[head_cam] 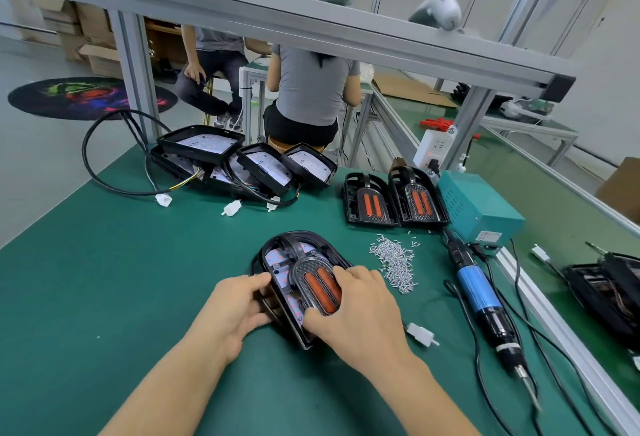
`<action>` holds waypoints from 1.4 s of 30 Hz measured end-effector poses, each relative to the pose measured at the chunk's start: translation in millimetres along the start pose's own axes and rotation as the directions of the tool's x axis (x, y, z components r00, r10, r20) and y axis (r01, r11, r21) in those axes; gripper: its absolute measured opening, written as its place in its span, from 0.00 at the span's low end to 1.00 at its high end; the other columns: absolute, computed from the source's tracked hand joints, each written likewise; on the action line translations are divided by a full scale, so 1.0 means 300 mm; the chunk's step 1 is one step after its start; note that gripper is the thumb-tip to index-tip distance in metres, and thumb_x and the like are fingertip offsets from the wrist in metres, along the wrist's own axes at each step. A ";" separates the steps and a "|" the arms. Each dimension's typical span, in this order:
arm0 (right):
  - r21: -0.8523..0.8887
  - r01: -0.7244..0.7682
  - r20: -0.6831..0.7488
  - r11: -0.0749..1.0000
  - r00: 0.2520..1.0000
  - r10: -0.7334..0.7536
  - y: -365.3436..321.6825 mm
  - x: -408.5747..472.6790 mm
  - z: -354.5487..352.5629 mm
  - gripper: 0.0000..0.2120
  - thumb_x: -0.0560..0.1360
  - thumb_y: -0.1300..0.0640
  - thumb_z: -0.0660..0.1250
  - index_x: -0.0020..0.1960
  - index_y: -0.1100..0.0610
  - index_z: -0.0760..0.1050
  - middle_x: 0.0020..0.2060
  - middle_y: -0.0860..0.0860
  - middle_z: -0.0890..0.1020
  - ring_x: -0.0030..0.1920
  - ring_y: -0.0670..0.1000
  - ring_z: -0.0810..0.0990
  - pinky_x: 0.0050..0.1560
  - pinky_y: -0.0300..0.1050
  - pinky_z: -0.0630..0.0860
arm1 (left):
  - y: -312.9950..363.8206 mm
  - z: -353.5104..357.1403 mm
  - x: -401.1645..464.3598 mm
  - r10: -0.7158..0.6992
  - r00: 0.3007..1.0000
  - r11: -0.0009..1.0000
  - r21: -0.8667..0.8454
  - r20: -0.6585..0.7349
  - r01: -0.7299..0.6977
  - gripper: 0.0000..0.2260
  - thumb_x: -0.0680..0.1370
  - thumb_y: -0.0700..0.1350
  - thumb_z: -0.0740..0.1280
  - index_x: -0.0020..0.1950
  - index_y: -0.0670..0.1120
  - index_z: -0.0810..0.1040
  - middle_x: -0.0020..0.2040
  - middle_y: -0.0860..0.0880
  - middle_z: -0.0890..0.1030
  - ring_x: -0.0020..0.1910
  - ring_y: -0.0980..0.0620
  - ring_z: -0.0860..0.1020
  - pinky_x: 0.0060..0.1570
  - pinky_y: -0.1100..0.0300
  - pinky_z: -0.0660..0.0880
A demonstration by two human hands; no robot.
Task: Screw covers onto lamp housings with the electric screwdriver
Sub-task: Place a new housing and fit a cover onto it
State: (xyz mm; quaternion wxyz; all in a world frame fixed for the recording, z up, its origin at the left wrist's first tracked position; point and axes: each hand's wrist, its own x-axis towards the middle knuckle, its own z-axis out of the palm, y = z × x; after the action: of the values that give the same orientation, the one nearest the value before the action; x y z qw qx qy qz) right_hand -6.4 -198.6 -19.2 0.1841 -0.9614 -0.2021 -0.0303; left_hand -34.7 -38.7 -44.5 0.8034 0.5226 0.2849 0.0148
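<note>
Hands point(239, 307) point(360, 307) press cover point(320, 283) onto housing point(277, 262).

Your two arms come into the head view from the bottom edge, and both are bare from the wrists back to where the picture cuts them off: no sleeve, cuff or glove shows on either. Your left hand point(239, 300) wears no ring, watch or strap that can be seen, and neither does your right hand point(360, 307). Your fingers point(349, 271) are bare too, with no tape or finger cots on them, and the nails that show look short and unpainted. No marks or writing show on your forearms. Nothing more of your body or clothing appears in the picture.
</note>
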 end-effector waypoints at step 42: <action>0.232 -0.103 -0.267 0.967 0.949 0.165 0.356 -0.023 -0.134 0.19 0.79 0.58 0.65 0.70 0.58 0.71 0.62 0.48 0.70 0.63 0.51 0.70 0.54 0.26 0.63 | 0.107 -0.020 0.087 0.377 0.926 0.291 0.947 0.018 -0.137 0.14 0.73 0.43 0.66 0.57 0.51 0.78 0.53 0.51 0.80 0.54 0.47 0.77 0.52 0.56 0.73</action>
State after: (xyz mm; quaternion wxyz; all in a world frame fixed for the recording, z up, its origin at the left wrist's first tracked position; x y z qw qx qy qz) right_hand 30.7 -306.8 -19.3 0.3159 -0.9329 -0.1095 -0.1335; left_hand -6.9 -10.9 -30.7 0.3082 0.9212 0.2353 0.0326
